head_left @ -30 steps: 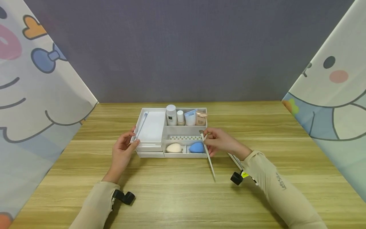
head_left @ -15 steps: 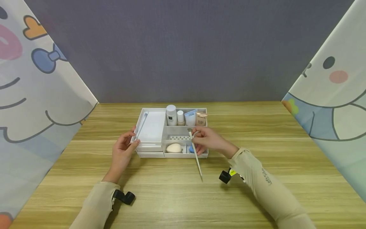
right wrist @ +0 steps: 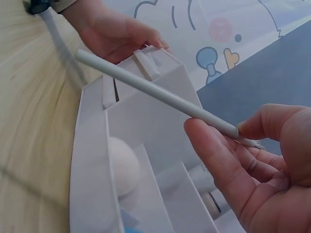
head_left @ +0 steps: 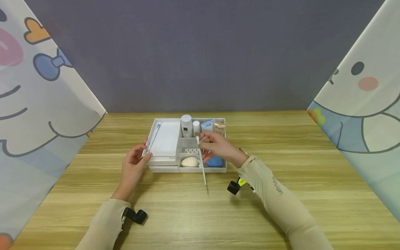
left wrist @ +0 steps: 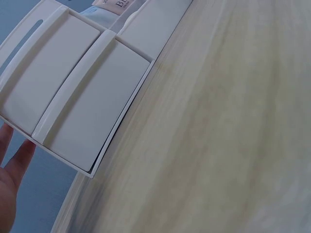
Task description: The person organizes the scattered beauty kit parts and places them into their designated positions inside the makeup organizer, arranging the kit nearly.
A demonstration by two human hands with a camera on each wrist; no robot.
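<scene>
A white desktop organizer box (head_left: 164,139) stands on the wooden table, with two drawers on its left half. My right hand (head_left: 218,146) pinches a slim pale makeup brush (right wrist: 155,93) between thumb and fingers, bristle end up toward the palm, handle slanting forward and down over the middle compartments. Its bristles are mostly hidden by the fingers in the right wrist view. Fingertips of my left hand (head_left: 133,166) rest against the organizer's left side near the front corner. In the front compartments lie a cream makeup sponge (head_left: 189,162) and a blue makeup sponge (head_left: 214,161).
At the organizer's back stand a white bottle (head_left: 186,126), a smaller white-capped bottle (head_left: 196,127), a light blue tube (head_left: 207,125) and a beige tube (head_left: 219,127). Another pale stick-like item (head_left: 154,136) lies on the left top tray. A grey wall (head_left: 203,62) rises behind.
My right hand has moved left with the makeup brush, from the organizer's right edge to above its middle compartments. The left hand stays at the organizer's left side.
</scene>
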